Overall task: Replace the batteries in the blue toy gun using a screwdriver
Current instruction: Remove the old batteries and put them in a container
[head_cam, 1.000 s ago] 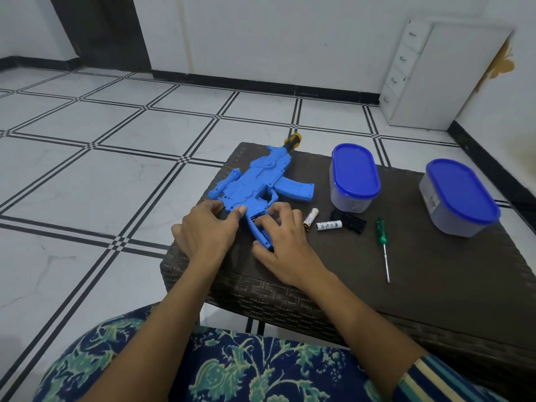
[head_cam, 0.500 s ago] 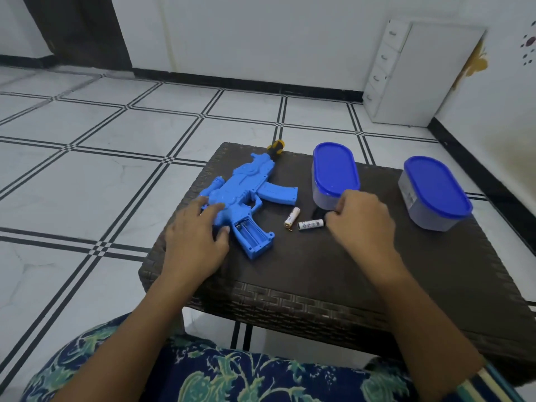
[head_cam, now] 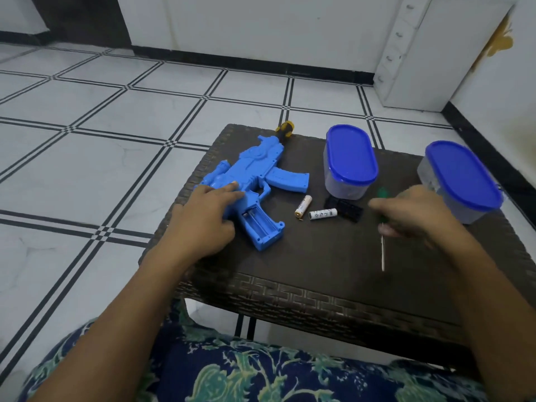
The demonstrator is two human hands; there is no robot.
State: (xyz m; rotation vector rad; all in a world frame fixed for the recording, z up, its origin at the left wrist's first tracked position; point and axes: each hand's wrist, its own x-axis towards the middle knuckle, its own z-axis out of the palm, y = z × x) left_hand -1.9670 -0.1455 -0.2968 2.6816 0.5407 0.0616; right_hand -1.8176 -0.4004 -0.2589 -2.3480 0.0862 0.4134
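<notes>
The left hand (head_cam: 203,219) lies flat and spread on the blue plastic toy gun (head_cam: 252,181), pinning it to the dark woven table (head_cam: 319,262). The gun sits at nine o'clock on the tabletop, grip pointing toward the person, and its battery bay (head_cam: 258,223) is uncovered and looks empty. The right hand (head_cam: 417,213), over at three o'clock, has its fingers curled loosely over the green-handled screwdriver (head_cam: 383,245); it's blurred, so whether the hold is firm can't be told. Two white cylindrical batteries (head_cam: 313,208) lie at the centre, just beside a small black cover piece (head_cam: 348,208). At twelve and two o'clock stand two blue-lidded clear tubs (head_cam: 349,163). The sensible play here: keep that left palm pressing down, check each cell's polarity against the bay, seat both fully, then fit the cover squarely before the driver goes in upright.
</notes>
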